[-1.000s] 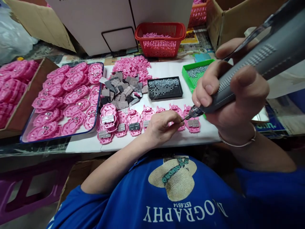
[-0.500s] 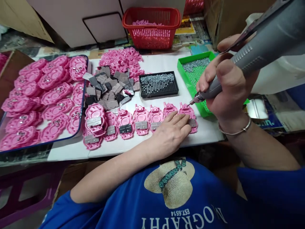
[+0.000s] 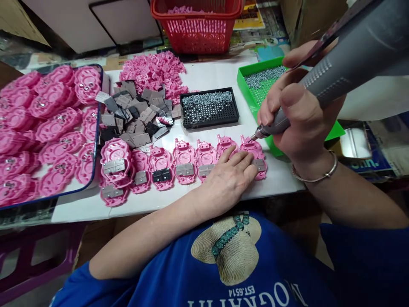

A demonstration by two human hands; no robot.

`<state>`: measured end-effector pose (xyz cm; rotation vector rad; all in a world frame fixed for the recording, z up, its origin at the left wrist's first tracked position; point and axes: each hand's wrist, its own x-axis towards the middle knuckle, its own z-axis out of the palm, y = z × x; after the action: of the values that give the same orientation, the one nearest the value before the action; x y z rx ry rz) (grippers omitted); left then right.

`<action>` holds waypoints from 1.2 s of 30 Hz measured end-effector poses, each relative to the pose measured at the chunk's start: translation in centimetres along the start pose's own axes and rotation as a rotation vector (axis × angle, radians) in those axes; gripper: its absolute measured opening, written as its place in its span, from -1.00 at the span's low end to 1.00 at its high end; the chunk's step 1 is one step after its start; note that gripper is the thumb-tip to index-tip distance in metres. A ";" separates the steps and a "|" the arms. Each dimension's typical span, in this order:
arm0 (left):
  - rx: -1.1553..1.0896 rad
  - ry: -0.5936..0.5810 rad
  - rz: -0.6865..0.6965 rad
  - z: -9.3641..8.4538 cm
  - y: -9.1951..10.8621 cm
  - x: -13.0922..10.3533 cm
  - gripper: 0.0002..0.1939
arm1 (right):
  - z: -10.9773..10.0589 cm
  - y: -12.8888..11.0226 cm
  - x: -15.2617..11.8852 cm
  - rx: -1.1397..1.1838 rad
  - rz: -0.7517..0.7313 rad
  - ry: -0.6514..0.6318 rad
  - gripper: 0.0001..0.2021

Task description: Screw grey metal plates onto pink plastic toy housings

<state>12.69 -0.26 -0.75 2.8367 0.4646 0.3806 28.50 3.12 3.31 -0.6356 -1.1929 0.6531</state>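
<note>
My right hand point(image 3: 302, 113) is wrapped round a grey electric screwdriver point(image 3: 348, 55). Its bit meets the upper part of the rightmost pink plastic housing point(image 3: 254, 149). My left hand point(image 3: 228, 177) lies flat with fingers stretched over the right end of a row of such housings, touching the last ones and partly covering them. Each visible housing in the row carries a small cover plate near its bottom, grey on most and a black plate point(image 3: 162, 175) on one. At the row's left end, pink housings point(image 3: 115, 160) are stacked on each other.
Behind the row stand a black perforated tray point(image 3: 210, 120) of screws and a green tray point(image 3: 244, 81) of screws. Loose grey plates point(image 3: 140, 113) and small pink parts point(image 3: 153, 70) lie in heaps. A blue-rimmed tray point(image 3: 96, 157) holds pink housings at left; a red basket point(image 3: 198, 34) stands behind.
The camera view has shifted slightly, so the table things sit further left and the basket higher. My hands stay nearly in place, with the screwdriver's bit still at the rightmost housing.
</note>
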 end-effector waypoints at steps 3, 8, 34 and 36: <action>-0.008 -0.001 -0.002 0.1 0.0 0.2 -0.75 | 0.1 0.0 -0.5 0.004 0.054 -0.009 -0.79; 0.011 0.010 0.007 0.0 0.0 0.4 -0.75 | 0.1 0.4 -0.8 -0.052 0.050 0.019 -0.70; -0.993 0.550 -0.296 -0.8 -1.0 -0.1 -0.93 | 2.0 -6.2 0.2 -0.050 0.151 0.042 -0.45; -0.984 0.549 -0.274 -0.9 -1.1 -0.1 -0.95 | 1.3 -6.1 0.3 -0.121 0.194 -0.010 -0.42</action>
<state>12.01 0.83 -0.26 1.6777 0.5482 1.0016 28.02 -0.54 8.32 -0.8586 -1.1952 0.7515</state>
